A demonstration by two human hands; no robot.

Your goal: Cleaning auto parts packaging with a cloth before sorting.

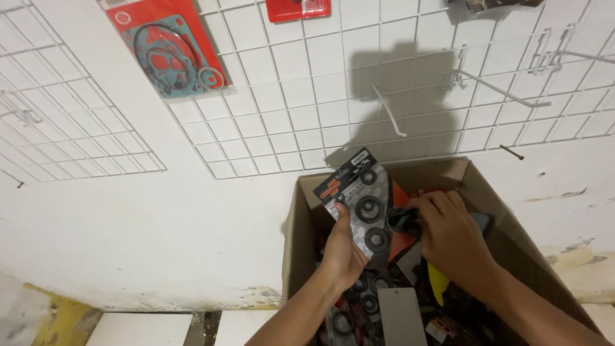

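Observation:
My left hand [343, 250] holds up a flat blister pack of black rubber rings [360, 202] on a grey and black card, over an open cardboard box [295, 243]. My right hand [448, 234] reaches down into the box, fingers curled on dark and orange packets [402, 221] just behind the held pack. The box is full of several more packets, a grey card [400, 314] and a yellow item [437, 282] among them.
A white wire grid panel [307, 96] covers the wall, with bare metal hooks [500, 90] at the right. A red and blue gasket pack [170, 51] and another red pack [298, 9] hang at the top. A second grid [57, 122] is at the left.

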